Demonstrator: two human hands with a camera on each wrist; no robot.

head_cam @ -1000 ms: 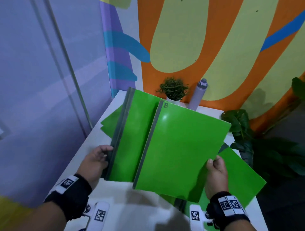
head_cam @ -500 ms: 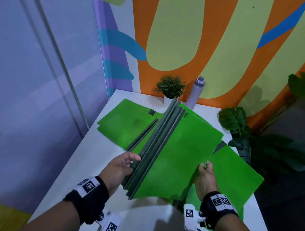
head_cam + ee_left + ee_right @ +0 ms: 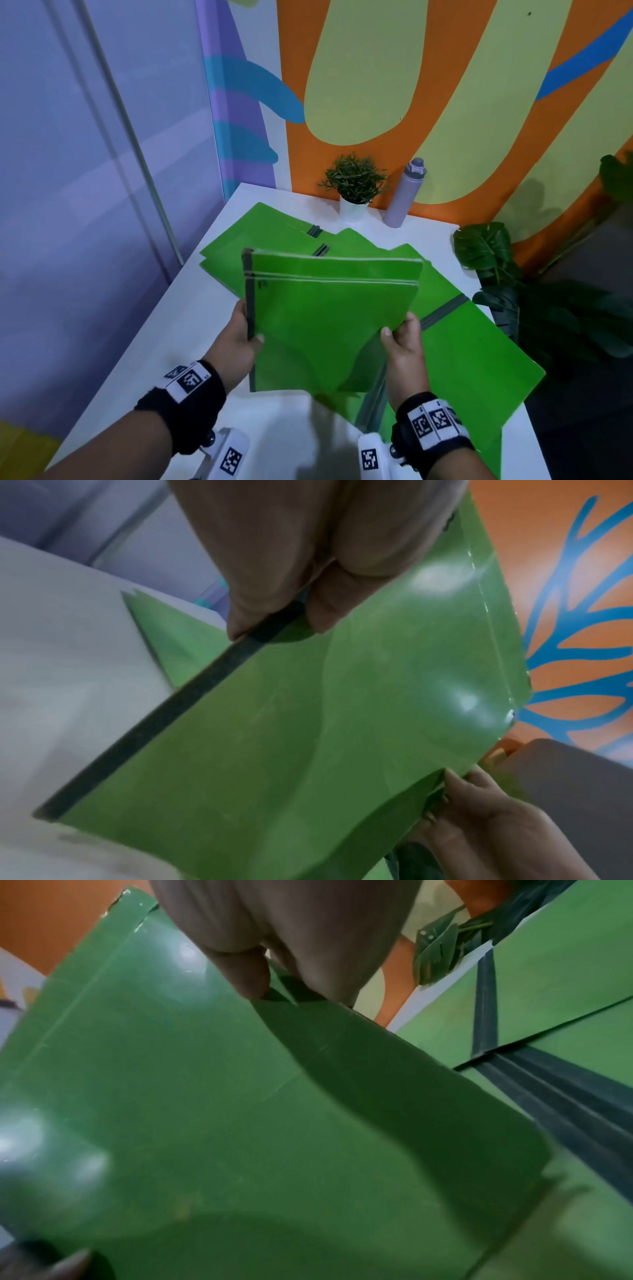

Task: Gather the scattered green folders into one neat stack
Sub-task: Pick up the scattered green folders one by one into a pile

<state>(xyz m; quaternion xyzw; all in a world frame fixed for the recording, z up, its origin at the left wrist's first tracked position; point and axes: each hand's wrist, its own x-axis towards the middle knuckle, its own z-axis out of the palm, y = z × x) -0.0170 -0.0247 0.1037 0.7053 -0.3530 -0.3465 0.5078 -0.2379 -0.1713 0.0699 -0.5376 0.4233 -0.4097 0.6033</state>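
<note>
Here, the left hand (image 3: 236,339) and right hand (image 3: 404,346) each pinch two flat green plastic folders (image 3: 325,315) held mid-frame — several more green folders (image 3: 472,359) lie beneath, uncountable.

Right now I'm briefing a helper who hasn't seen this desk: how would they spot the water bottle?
Look to the far edge of the white table, against the orange and yellow wall. Beside the small potted plant, on its right, stands the water bottle. It is the only tall, pale purple cylinder there, upright, clear of the green folders.
</note>
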